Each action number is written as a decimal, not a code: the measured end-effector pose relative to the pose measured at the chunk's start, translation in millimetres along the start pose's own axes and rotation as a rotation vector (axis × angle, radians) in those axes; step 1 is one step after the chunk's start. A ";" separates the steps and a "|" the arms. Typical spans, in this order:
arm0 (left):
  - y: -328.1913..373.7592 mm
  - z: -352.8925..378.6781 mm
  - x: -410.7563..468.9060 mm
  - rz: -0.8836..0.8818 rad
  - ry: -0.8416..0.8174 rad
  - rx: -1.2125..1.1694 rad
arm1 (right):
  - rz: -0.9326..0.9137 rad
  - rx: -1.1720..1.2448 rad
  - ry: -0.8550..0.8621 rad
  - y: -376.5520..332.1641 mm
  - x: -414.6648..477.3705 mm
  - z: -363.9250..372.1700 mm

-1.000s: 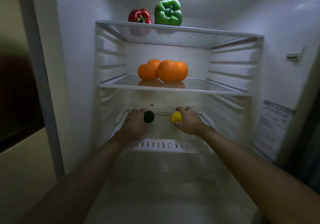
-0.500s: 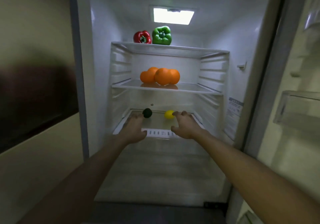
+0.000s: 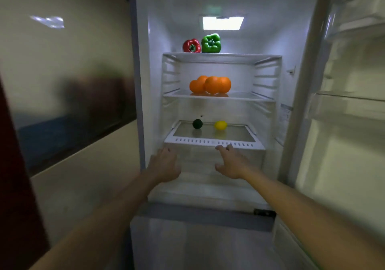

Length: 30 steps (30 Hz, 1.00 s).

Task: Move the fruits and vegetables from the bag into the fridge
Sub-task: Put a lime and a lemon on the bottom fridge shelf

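Head view: left hand (image 3: 164, 164) and right hand (image 3: 231, 161) hover empty, fingers loosely spread, just before the fridge's (image 3: 155, 40) lowest shelf (image 3: 214, 143), glass with a slotted white rim. On it sit a round dark fruit (image 3: 197, 123) at left and an oval lemon (image 3: 220, 125) at right, apart. Above, smooth oranges (image 3: 210, 85) cluster on a glass shelf (image 3: 250, 97). Topmost, a glossy red pepper (image 3: 191, 45) stands beside a green pepper (image 3: 211, 43).

I'm holding left hand (image 3: 164, 165) and right hand (image 3: 231, 163), fingers loose, below the shelf (image 3: 214, 143); lemon (image 3: 220, 125) and dark fruit (image 3: 197, 123) are sitting apart on it.
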<state>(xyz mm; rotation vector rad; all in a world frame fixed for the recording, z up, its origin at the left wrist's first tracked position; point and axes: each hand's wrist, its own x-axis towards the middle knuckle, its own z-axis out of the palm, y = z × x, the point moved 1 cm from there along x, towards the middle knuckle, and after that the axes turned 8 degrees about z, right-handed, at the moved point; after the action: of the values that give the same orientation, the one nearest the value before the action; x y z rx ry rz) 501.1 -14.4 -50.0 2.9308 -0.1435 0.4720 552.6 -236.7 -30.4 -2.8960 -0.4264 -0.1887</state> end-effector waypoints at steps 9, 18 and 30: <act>5.8 -14.5 -57.2 -0.007 -0.102 -0.050 | 0.052 -0.003 -0.018 -12.3 -62.6 -6.8; 12.6 -15.0 -134.4 0.139 -0.185 -0.050 | 0.184 -0.016 -0.074 -33.1 -144.5 15.5; 39.8 -26.3 -195.4 0.378 -0.204 -0.054 | 0.306 -0.121 -0.147 -40.3 -250.8 30.2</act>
<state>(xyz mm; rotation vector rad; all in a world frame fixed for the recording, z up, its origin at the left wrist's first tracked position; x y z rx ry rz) 303.6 -35.5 -81.7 2.8940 -0.7330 0.2089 305.2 -260.1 -91.3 -3.0561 0.0110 0.0496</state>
